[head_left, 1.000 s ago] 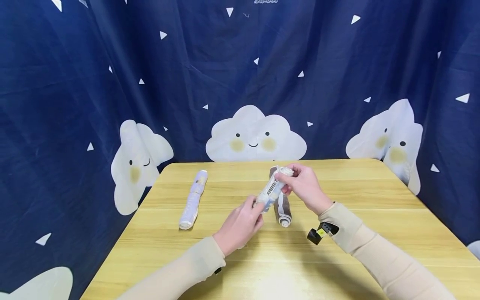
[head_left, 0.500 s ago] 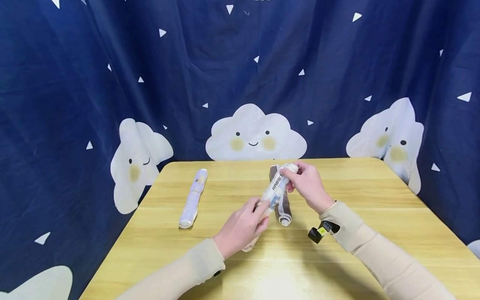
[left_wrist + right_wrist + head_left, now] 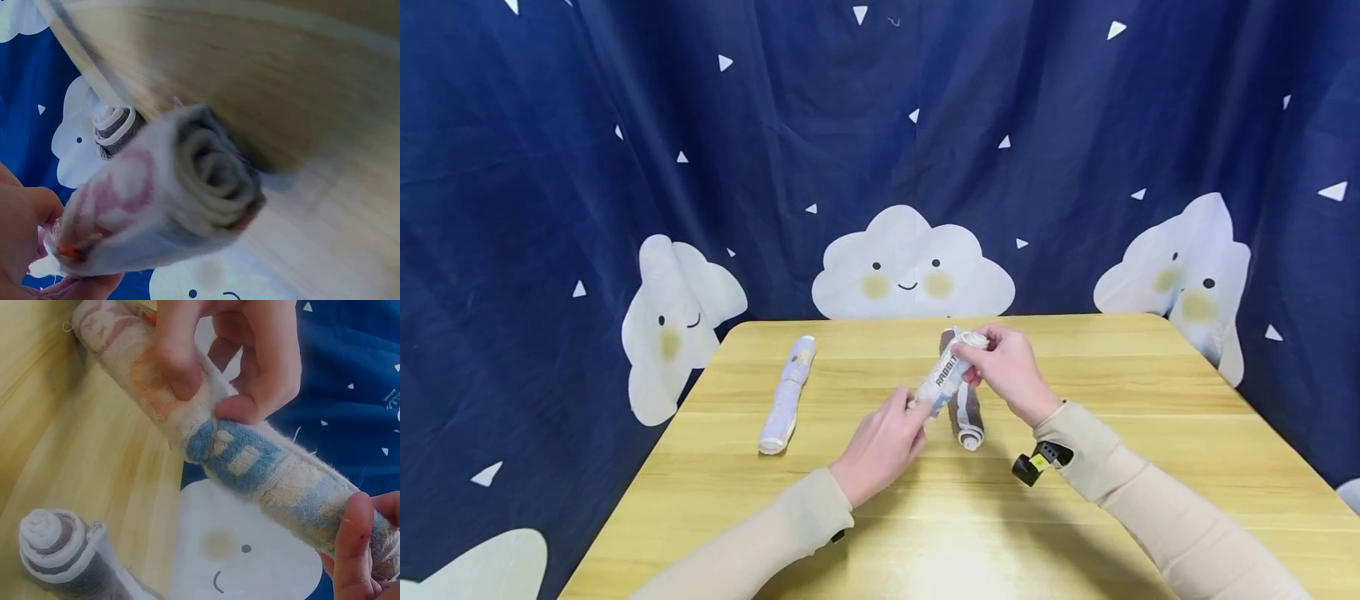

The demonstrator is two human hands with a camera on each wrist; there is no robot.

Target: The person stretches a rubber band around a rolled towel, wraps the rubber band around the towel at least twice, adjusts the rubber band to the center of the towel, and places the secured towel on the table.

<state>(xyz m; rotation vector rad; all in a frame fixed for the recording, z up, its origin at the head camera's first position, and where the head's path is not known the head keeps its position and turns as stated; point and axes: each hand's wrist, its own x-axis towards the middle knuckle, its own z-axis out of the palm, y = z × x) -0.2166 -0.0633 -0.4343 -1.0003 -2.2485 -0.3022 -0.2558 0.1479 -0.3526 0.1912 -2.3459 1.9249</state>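
Observation:
Both hands hold a rolled towel [image 3: 945, 379], pale with blue patches and "RABBIT" lettering, tilted above the table. My left hand [image 3: 880, 446] pinches its lower middle; thumb and fingers show in the right wrist view, with the left hand [image 3: 244, 359] at the top. My right hand [image 3: 1011, 375] grips the far end. In the left wrist view the towel's near end [image 3: 125, 200] shows spiral layers and a pink print. Behind and below it lies a brown-and-white rolled towel [image 3: 967, 417], partly hidden. A lilac rolled towel [image 3: 786, 396] lies apart on the left.
The wooden table [image 3: 1060, 533] extends beneath both arms to the back edge. A dark blue curtain [image 3: 820, 100] with clouds and triangles surrounds it. A small black camera [image 3: 1036, 463] sits on the right wrist.
Half a second ago the held towel was turned up more and its near end showed beyond the left hand. Its far end has since dipped slightly left. The two towels on the table stay put.

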